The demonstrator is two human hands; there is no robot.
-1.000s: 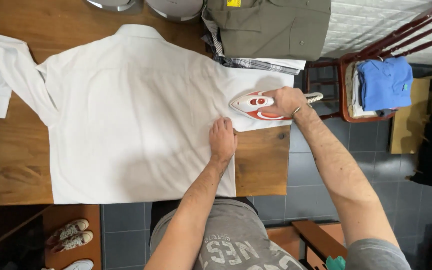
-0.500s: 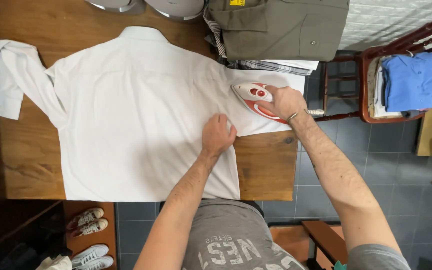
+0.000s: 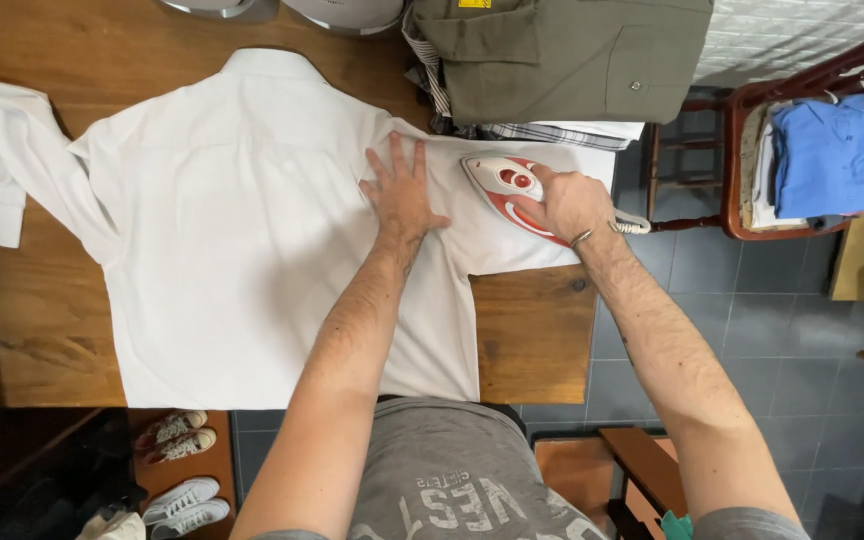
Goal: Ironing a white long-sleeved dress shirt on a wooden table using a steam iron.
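Surroundings: folded olive-green shirt (image 3: pixel 562 55) is lying at 12 o'clock, just beyond the iron.
Right hand (image 3: pixel 572 203): is clenching the red-and-white steam iron (image 3: pixel 505 185) on the white cotton shirt (image 3: pixel 252 230).
Left hand (image 3: pixel 400 192): is pressing the white shirt, fingers spread flat.

Shirt (image 3: pixel 252 250) spread flat on bench (image 3: pixel 532 330); iron (image 3: pixel 502 185) on its right sleeve; folded garments (image 3: pixel 562 55) behind; chair (image 3: pixel 752 170) holding folded clothes (image 3: pixel 832 155), right of bench.

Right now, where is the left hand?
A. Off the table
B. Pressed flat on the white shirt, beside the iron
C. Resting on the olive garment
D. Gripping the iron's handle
B: the left hand lies palm down with fingers spread on the white shirt, just left of the red and white iron, which the right hand grips.
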